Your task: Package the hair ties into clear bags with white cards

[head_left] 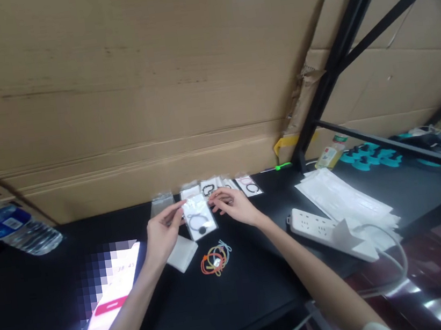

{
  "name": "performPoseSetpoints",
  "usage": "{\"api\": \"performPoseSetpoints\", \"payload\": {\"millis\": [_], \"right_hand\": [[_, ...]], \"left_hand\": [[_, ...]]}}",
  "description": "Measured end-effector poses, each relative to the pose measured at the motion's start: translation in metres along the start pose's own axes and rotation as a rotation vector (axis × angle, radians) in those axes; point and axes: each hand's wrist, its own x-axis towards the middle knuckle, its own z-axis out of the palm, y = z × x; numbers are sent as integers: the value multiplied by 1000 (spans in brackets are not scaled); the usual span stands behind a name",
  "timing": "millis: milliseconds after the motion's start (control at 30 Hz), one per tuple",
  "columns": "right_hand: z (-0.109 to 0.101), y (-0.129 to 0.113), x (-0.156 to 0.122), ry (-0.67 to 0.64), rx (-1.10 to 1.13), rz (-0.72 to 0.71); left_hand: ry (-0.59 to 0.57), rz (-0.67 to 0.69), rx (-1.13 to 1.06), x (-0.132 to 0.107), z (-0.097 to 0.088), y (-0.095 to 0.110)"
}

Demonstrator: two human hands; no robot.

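My left hand [165, 233] pinches the upper left edge of a small clear plastic bag [208, 225]. Inside the bag is a white card with a dark looped band and a round dark piece at its bottom. At the bag's upper right corner, the fingers of my right hand [234, 205] are drawn together and appear to grip the edge. Below the bag lie several coloured bands [216, 260], orange, yellow and pale blue, tangled together. A stack of white cards [182, 254] rests under my left wrist. Behind my hands are more bagged bands [249, 185] in a row.
A lit phone [113, 292] lies at left, near a water bottle [17, 224]. To the right are a white power strip [327, 232] with a cable, white bags [342, 197], a small bottle [330, 153] and teal pieces [369, 156]. Cardboard [133, 90] walls the back; a black metal frame [331, 80] rises at right.
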Motion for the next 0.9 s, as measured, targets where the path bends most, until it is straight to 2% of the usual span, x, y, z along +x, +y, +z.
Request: {"api": "performPoseSetpoints", "payload": {"millis": [133,267,333,433,500,567,633,700,767,900], "right_hand": [[8,-4,-9,-160,-45,9],[8,-4,-12,-228,-67,27],[5,-3,-10,-208,-71,22],[-3,1,-3,-73,-65,-29],[-9,4,2,66,-49,-56],[-16,8,6,203,-39,-64],[-23,12,10,306,-50,-67],[-27,17,15,355,-71,-76],[-29,21,22,355,-90,-97],[-25,28,38,294,-172,-134]], "left_hand": [[-4,2,-19,4,4,-1],[39,-15,-62,10,9,1],[34,-17,-72,12,10,3],[-3,41,0,14,8,5],[22,131,198,12,1,6],[90,218,570,11,-8,6],[160,193,948,9,-17,3],[165,108,1201,7,-24,-1],[153,52,1328,7,-27,-5],[123,27,1399,6,-25,-7]]}}
